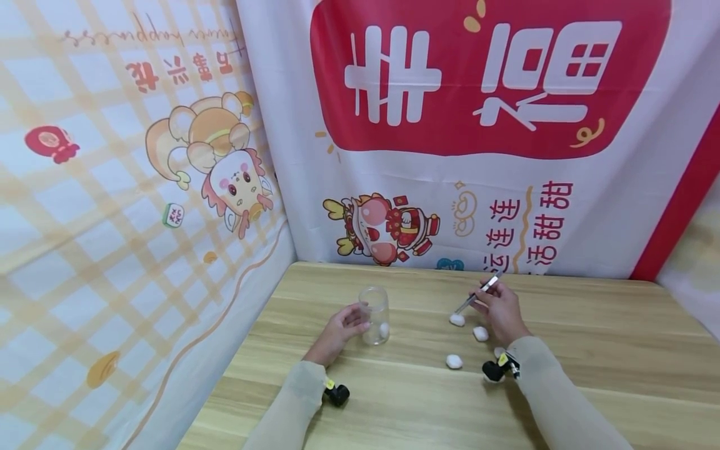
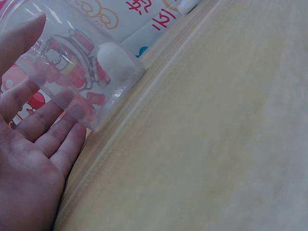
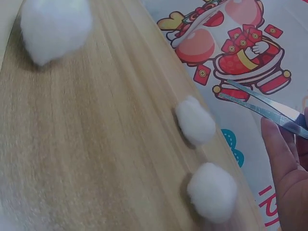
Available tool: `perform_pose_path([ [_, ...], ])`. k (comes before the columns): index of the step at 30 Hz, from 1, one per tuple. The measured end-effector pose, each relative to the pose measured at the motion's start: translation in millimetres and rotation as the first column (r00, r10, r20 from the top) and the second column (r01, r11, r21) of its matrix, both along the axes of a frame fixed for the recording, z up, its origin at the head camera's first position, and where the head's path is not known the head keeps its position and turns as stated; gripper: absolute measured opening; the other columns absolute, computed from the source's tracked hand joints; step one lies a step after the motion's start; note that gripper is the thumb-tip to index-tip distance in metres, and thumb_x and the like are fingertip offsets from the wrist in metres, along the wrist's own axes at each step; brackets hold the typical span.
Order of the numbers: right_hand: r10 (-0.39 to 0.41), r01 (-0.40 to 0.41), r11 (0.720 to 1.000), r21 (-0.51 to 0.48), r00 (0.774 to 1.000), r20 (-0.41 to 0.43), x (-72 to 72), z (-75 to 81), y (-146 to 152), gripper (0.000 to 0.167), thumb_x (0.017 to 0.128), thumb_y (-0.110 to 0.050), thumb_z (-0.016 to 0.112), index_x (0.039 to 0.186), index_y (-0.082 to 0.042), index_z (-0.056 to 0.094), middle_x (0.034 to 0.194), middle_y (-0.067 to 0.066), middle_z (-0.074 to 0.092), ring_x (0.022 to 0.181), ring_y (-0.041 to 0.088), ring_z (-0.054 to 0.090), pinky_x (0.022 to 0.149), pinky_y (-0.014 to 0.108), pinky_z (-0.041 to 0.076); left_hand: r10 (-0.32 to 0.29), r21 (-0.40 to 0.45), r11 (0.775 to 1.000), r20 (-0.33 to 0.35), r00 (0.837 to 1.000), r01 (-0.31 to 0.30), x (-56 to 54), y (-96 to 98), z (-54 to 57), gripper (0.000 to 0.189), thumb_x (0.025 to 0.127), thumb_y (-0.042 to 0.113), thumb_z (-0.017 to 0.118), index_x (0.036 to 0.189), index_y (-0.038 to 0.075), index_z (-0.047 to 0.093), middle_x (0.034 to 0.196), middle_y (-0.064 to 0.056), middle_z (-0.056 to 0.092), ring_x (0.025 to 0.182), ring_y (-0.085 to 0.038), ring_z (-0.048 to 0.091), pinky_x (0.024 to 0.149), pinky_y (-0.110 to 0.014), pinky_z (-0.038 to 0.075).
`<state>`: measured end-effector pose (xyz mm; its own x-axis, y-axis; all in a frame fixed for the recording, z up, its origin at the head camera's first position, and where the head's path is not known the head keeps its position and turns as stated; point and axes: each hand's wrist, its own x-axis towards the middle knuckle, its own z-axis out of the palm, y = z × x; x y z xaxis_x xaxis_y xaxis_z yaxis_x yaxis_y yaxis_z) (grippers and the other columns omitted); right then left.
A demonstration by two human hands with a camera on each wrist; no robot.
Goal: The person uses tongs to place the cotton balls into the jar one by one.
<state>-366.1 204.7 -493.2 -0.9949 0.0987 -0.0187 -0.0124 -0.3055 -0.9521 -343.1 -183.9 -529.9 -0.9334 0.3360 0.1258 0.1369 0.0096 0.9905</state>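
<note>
A clear jar (image 1: 374,300) stands upright on the wooden table with one white cotton ball (image 2: 113,62) at its bottom. My left hand (image 1: 344,328) holds the jar's side, thumb on one side and fingers on the other. In my right hand (image 1: 502,312) is a pair of metal tweezers (image 1: 475,299), pinched near the middle. Their tips (image 3: 231,91) stand apart with nothing between them. From the head view they overlap a cotton ball (image 1: 457,320); the right wrist view has them away from the cotton balls (image 3: 195,121).
More cotton balls lie on the table (image 1: 416,400): one in front (image 1: 454,362), one near the right hand (image 1: 480,334), others partly hidden by the right wrist. A printed cloth (image 1: 450,175) hangs behind the table, another (image 1: 185,262) at the left.
</note>
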Motion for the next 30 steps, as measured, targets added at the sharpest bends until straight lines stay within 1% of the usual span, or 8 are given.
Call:
perform_pose_path([
  [4,-0.009,0.009,0.999,0.036,1.0,0.027,-0.5,-3.0,2.4,0.026,0.099,0.002,0.05,0.124,-0.006,0.048,0.118,0.014,0.051,0.117,0.028,0.055,0.095,0.037,0.05,0.004,-0.014,1.0,0.004,1.0,-0.004,0.9,0.9,-1.7,0.067,0.087,0.027,0.075,0.144,0.01,0.045,0.141,-0.011,0.05,0.131,-0.028,0.045,0.109,-0.039,0.036],
  [7,-0.021,0.019,0.999,0.05,0.999,0.045,-0.9,-4.1,2.8,0.026,0.099,0.001,0.051,0.124,-0.007,0.048,0.126,0.02,0.047,0.123,0.032,0.05,0.096,0.038,0.049,0.007,-0.012,1.0,0.011,1.0,-0.007,1.3,1.5,-1.8,0.067,0.086,0.027,0.076,0.143,0.011,0.046,0.141,-0.011,0.05,0.131,-0.027,0.045,0.109,-0.038,0.036],
  [11,-0.025,0.022,0.998,0.06,0.998,0.051,-2.2,-4.5,1.6,0.027,0.099,0.001,0.051,0.125,-0.006,0.048,0.131,0.022,0.045,0.124,0.033,0.05,0.097,0.039,0.049,0.005,-0.005,1.0,0.013,1.0,-0.005,1.6,0.9,0.1,0.067,0.085,0.025,0.076,0.143,0.01,0.046,0.14,-0.011,0.051,0.131,-0.027,0.045,0.109,-0.037,0.036],
  [17,-0.015,0.01,0.995,0.101,0.999,0.043,-3.0,-7.1,1.3,0.032,0.098,0.002,0.052,0.129,-0.005,0.047,0.119,0.015,0.052,0.115,0.028,0.056,0.097,0.041,0.049,-0.01,-0.014,1.0,0.018,1.0,0.01,-0.3,-0.7,1.0,0.064,0.09,0.019,0.072,0.145,0.008,0.042,0.142,-0.013,0.048,0.131,-0.028,0.044,0.108,-0.036,0.037],
  [19,-0.008,0.004,0.994,0.108,0.999,0.039,-2.4,-8.1,1.1,0.033,0.098,0.002,0.053,0.129,-0.005,0.047,0.119,0.015,0.051,0.112,0.026,0.057,0.098,0.041,0.048,-0.013,-0.018,1.0,0.021,1.0,0.014,-0.1,-0.9,1.6,0.063,0.091,0.016,0.071,0.146,0.005,0.041,0.142,-0.014,0.048,0.131,-0.029,0.044,0.108,-0.036,0.038],
  [22,-0.002,-0.002,0.993,0.119,0.999,0.037,-1.7,-8.8,1.2,0.034,0.098,0.002,0.053,0.131,-0.004,0.047,0.124,0.02,0.049,0.112,0.026,0.057,0.098,0.042,0.048,-0.02,-0.026,0.999,0.026,0.999,0.02,2.0,-0.1,6.0,0.064,0.091,0.013,0.07,0.146,0.002,0.039,0.141,-0.014,0.048,0.131,-0.029,0.044,0.108,-0.037,0.038],
  [26,-0.007,0.002,0.99,0.143,0.999,0.033,-1.5,-10.3,-0.1,0.035,0.097,0.002,0.054,0.131,-0.003,0.046,0.129,0.025,0.045,0.11,0.025,0.058,0.096,0.041,0.05,-0.018,-0.034,0.999,0.028,0.999,0.019,11.5,1.8,20.0,0.06,0.091,0.011,0.07,0.144,0.002,0.043,0.14,-0.014,0.05,0.13,-0.029,0.045,0.107,-0.037,0.038],
  [30,-0.015,0.01,0.984,0.176,1.0,0.027,-2.8,-12.5,-1.1,0.038,0.096,0.0,0.057,0.132,-0.002,0.046,0.122,0.022,0.048,0.105,0.021,0.059,0.093,0.039,0.052,-0.023,-0.02,1.0,0.019,1.0,0.023,17.3,3.5,28.4,0.058,0.091,0.011,0.069,0.142,0.002,0.044,0.138,-0.014,0.051,0.129,-0.029,0.046,0.107,-0.036,0.039],
])
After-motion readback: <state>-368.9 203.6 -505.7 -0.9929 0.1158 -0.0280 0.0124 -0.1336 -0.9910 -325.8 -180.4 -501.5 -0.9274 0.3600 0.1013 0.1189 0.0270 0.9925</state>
